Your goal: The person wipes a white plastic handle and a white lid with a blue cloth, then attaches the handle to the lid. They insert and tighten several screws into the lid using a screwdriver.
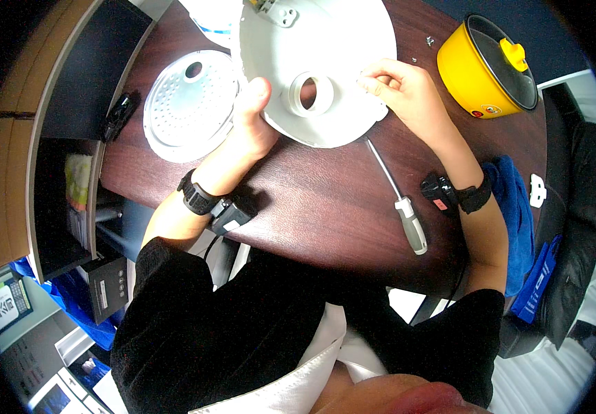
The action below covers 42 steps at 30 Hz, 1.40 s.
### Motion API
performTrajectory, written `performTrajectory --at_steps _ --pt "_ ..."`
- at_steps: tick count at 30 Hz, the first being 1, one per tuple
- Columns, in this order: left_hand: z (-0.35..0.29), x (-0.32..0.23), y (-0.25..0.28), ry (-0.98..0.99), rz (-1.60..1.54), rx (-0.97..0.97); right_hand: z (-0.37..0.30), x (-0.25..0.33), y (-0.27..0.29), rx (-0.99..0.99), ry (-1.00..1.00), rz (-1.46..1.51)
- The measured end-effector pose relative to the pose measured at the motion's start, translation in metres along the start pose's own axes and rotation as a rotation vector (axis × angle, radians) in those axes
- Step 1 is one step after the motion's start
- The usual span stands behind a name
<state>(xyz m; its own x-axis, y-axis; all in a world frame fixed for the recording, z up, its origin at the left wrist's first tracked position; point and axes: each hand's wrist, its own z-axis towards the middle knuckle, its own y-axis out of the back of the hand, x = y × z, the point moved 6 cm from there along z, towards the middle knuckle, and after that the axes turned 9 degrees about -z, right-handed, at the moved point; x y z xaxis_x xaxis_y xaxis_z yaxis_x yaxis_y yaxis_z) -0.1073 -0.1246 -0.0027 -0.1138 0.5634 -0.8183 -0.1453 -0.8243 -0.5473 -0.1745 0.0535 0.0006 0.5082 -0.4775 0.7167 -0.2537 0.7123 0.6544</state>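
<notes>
A large round white plastic housing (343, 41), with a raised ring around a hole, is tilted up over the brown table. My left hand (253, 117) grips its lower left edge, thumb on the near side and the other fingers hidden behind. At its right rim, my right hand (398, 90) has thumb and fingers pinched together; whether something small sits between them is hidden. A metal fitting (280, 12) shows inside the housing at the top. Below the right hand lies a screwdriver (403, 207) with a grey and white handle, its tip pointing toward the housing.
A white perforated disc (187, 103) lies left of the housing. Small screws (430, 41) rest near a yellow pot (484, 72) with a dark lid. A blue towel (512, 228) hangs over the right edge. A black shelf unit (77, 103) stands at left.
</notes>
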Motion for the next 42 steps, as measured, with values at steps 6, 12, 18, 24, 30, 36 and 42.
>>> performTrajectory --at_steps 6,12,18,24,30,36,42 --pt "0.001 0.002 0.003 -0.010 -0.006 0.026 -0.001 -0.001 0.003 -0.010 -0.023 -0.076" --pt "0.001 0.002 0.002 -0.003 -0.005 0.027 -0.002 0.004 0.001 -0.013 -0.006 -0.069" --pt "0.001 0.000 -0.002 0.020 0.078 0.053 -0.004 0.008 0.005 -0.055 0.031 -0.126" --pt "0.000 0.001 0.000 -0.017 0.010 0.025 -0.003 0.007 0.004 -0.027 0.024 -0.121" --pt "0.001 -0.004 0.000 -0.069 0.030 -0.034 -0.004 0.011 0.007 -0.021 0.026 -0.110" --pt "0.003 -0.005 -0.003 -0.089 0.026 -0.038 -0.004 0.011 0.008 -0.047 0.053 -0.152" --pt "0.001 -0.002 -0.001 -0.041 0.018 0.018 -0.003 0.000 0.006 0.006 -0.039 -0.162"
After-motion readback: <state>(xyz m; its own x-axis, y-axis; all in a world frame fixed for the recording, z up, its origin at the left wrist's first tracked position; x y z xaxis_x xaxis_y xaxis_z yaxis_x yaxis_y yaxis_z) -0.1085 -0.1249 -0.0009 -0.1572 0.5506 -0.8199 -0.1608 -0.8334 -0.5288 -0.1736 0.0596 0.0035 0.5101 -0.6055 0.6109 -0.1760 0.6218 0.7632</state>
